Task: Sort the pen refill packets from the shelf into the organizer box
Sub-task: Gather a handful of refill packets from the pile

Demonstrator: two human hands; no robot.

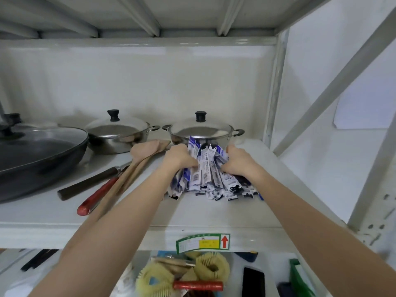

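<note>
A heap of blue, white and black pen refill packets (211, 174) lies on the white metal shelf (150, 213), in front of a lidded steel pot. My left hand (179, 158) grips the heap from its left side. My right hand (237, 160) grips it from the right side. Both hands have their fingers curled into the packets, squeezing them together between them. The near ends of the packets fan out on the shelf. No organizer box is in view.
Two lidded steel pots (201, 129) (117, 131) stand at the back, a dark pan (38, 151) at the left. Wooden spatulas (137, 159) and handled utensils (96, 194) lie left of the packets. Brushes (205, 269) and other items sit on the lower level.
</note>
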